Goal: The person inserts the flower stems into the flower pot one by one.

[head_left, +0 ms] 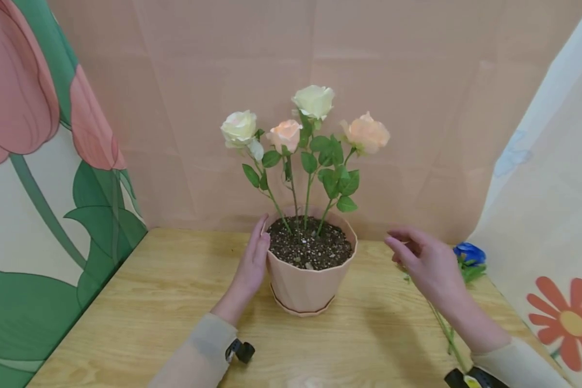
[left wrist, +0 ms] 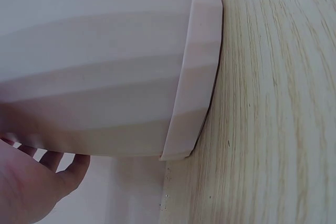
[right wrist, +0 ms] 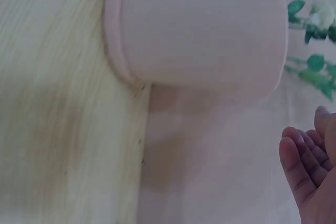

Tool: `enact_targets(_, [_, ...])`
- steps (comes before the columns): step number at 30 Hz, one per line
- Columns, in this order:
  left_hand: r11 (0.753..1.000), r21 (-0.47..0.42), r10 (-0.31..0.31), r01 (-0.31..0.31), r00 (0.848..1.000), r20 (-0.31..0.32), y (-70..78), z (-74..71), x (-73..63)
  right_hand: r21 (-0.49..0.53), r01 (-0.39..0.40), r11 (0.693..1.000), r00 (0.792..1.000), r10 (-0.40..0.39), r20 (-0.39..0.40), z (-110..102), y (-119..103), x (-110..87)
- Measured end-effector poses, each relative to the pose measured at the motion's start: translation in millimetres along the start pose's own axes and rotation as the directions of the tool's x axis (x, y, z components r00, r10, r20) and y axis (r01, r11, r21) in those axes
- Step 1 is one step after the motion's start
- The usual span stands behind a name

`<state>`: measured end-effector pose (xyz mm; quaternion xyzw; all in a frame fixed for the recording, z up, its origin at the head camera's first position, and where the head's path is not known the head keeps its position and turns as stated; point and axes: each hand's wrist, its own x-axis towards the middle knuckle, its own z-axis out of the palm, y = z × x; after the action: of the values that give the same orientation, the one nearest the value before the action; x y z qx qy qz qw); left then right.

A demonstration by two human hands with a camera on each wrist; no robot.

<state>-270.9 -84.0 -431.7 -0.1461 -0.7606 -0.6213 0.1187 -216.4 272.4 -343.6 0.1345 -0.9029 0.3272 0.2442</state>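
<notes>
A pink faceted flower pot (head_left: 305, 285) filled with dark soil (head_left: 315, 252) stands upright on its saucer (head_left: 303, 310). White roses (head_left: 238, 129) and peach roses (head_left: 367, 133) rise from the soil on green leafy stems. My left hand (head_left: 247, 264) rests against the pot's left side near the rim; the left wrist view shows its fingers (left wrist: 71, 174) along the pot wall. To the right of the pot, apart from it, my right hand (head_left: 429, 267) hovers with loosely bent fingers and nothing between them. In the right wrist view its fingers (right wrist: 299, 169) are beside the pot.
On the wooden table (head_left: 364, 334), a blue rose (head_left: 469, 253) lies at the right, its stem partly hidden under my right arm. A pink backdrop (head_left: 189, 134) hangs behind the pot. Flower-printed cloths stand at the left (head_left: 29, 215) and right (head_left: 548, 237).
</notes>
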Motion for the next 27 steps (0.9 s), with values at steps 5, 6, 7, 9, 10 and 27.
enact_targets(5, [1.000, -0.003, -0.005, 0.005, 1.000, 0.002, 3.1, -0.5, -1.0, -0.081, -0.048, 0.996, 0.998, 0.051, 0.034, -5.0, 28.1, -9.2])
enact_targets(6, [1.000, -0.006, -0.003, 0.003, 1.000, 0.004, 3.9, -0.6, -1.1, -0.094, -0.060, 0.994, 0.997, 0.064, 0.044, -6.3, 34.0, -11.3])
enact_targets(7, [1.000, -0.007, -0.003, 0.003, 1.000, 0.005, 4.4, -0.6, -1.0, -0.104, -0.071, 0.992, 0.996, 0.077, 0.053, -7.4, 39.9, -13.3])
enact_targets(9, [1.000, -0.014, -0.002, 0.002, 1.000, 0.007, 4.9, -0.7, -0.8, -0.124, -0.091, 0.988, 0.993, 0.100, 0.066, -9.1, 51.1, -17.2])
enact_targets(10, [1.000, -0.015, 0.000, 0.000, 1.000, 0.007, 4.9, -0.7, -0.7, -0.133, -0.102, 0.986, 0.991, 0.113, 0.074, -9.9, 56.3, -19.0])
enact_targets(27, [1.000, -0.026, 0.011, -0.010, 1.000, 0.006, 3.1, -0.7, 2.6, -0.203, -0.231, 0.952, 0.929, 0.277, 0.244, -19.0, 118.9, -46.5])
